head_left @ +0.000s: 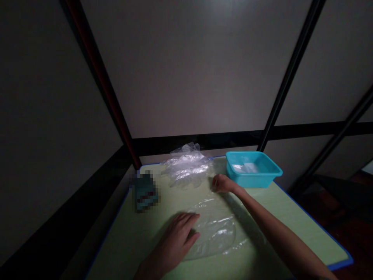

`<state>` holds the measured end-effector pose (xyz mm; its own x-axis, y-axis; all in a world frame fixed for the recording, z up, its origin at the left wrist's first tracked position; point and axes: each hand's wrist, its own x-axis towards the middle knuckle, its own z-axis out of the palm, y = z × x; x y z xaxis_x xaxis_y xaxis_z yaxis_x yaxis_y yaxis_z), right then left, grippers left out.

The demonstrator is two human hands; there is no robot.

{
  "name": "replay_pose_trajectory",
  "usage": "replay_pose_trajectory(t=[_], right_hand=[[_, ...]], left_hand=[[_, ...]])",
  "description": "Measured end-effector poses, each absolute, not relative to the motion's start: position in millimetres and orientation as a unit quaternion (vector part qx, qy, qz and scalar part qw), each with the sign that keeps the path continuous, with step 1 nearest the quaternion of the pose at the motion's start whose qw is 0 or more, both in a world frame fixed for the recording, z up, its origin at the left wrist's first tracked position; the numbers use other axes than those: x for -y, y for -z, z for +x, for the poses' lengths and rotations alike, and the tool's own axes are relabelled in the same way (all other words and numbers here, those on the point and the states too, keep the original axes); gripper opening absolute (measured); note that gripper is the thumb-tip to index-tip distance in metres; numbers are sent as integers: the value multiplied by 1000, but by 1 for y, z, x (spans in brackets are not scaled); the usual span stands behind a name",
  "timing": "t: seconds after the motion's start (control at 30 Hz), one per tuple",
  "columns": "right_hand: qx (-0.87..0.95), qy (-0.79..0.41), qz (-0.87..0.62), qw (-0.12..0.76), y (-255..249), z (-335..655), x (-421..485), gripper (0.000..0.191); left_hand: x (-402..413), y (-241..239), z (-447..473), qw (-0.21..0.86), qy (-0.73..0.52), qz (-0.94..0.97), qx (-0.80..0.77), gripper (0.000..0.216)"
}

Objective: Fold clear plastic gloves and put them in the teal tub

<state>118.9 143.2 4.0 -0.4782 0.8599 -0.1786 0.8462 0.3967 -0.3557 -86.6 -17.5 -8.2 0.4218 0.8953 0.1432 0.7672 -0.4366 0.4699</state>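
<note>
A thin, see-through plastic sheet (217,233) with a rounded outline lies spread on the table; whether it is a bag I cannot tell. My left hand (180,235) rests on its left side, fingers stretched and thumb apart. Past its far edge, my right hand (222,182) is curled closed, low over the table and close to the blue basin. Its fingertips are hidden, so what they grip, if anything, does not show. Behind both hands lies a heap of crumpled clear plastic (188,167).
A turquoise plastic basin (253,181) with whitish plastic inside stands at the back right. At the left edge lies a blurred-out dark green item (145,192). The pale green table (305,229) has a blue rim and stands against a panelled wall (198,77).
</note>
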Motion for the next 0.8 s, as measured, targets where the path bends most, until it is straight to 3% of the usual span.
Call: replay_pose_trajectory(t=[0.23, 0.47, 0.67, 0.8], right_hand=[[872, -155, -454, 97, -20, 138, -104, 14], [906, -137, -384, 116, -22, 162, -62, 36], [911, -168, -343, 155, -24, 161, -50, 64], [919, -182, -329, 121, -18, 159, -47, 59]], left_hand=[[18, 8, -86, 177, -198, 829, -493, 36], [14, -2, -77, 164, -183, 829, -502, 30], [-11, -9, -51, 158, -141, 854, -476, 55], [-25, -4, -42, 152, -117, 868, -458, 57]])
